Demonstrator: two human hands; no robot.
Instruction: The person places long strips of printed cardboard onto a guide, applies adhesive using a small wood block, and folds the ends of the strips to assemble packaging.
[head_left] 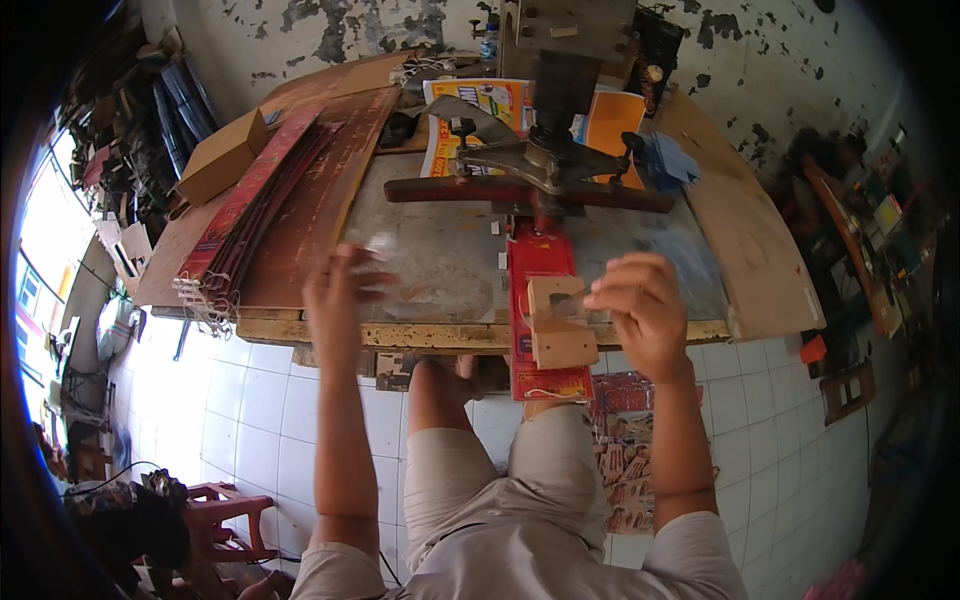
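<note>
A long red printed strip [541, 250] lies under the head of a hand press [545, 160] and juts over the table's front edge. On the strip rests a tan wooden block [562, 349] with a notch in its upper part. To the right of the block is my right hand [642, 305], its fingers pinched on a thin see-through piece [566, 312] that crosses the block. My left hand [343, 290] is raised over the table's left front, its fingers smeared by motion. A pale, blurred glint shows beside its fingertips; what it is I cannot make out.
Stacked red strips with white cords [250, 205] lie at the left beside a cardboard box [222, 155]. Printed yellow sheets [490, 100] and blue pieces [672, 160] sit behind the press. A patterned red-brown stack [625, 450] is below the table; a red stool [228, 515] stands lower left.
</note>
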